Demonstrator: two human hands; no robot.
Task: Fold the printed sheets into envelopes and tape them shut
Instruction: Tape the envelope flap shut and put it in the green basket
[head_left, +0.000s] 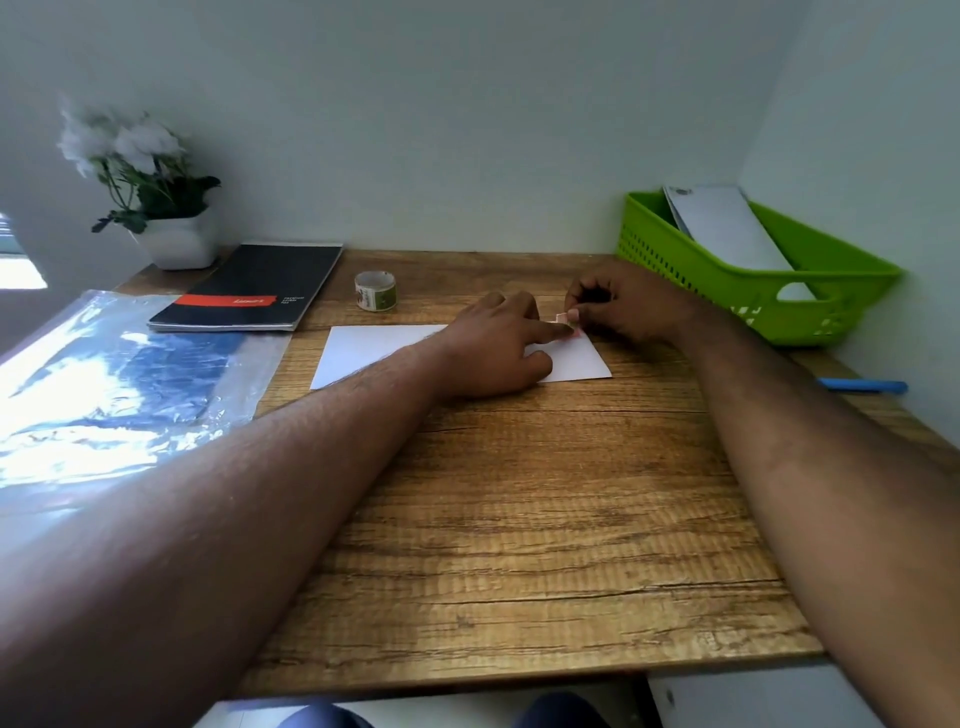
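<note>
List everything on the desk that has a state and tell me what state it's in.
Folded white paper envelope: flat on desk, pressed by left hand.
Small tape piece: pinched by right hand at envelope's edge.
Patterned tape roll: standing, untouched.
Green plastic basket: holds white sheets.
Black notepad: closed.

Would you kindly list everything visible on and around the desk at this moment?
Desk: one, brown wood grain, fills the foreground.
Folded sheet: one, white, desk centre under both hands.
Tape piece: one, small, pinkish, at the sheet's far edge.
Tape roll: one, clear with a green print, behind the sheet.
Notepad: one, black with a red band, far left.
Plastic sleeve: one, clear, left edge.
Potted plant: one, white flowers, white pot, far left corner.
Basket: one, green, far right, holding white paper.
Pen: one, blue, right edge.
Left hand: presses the sheet.
Right hand: fingers pinch the tape piece.
</note>
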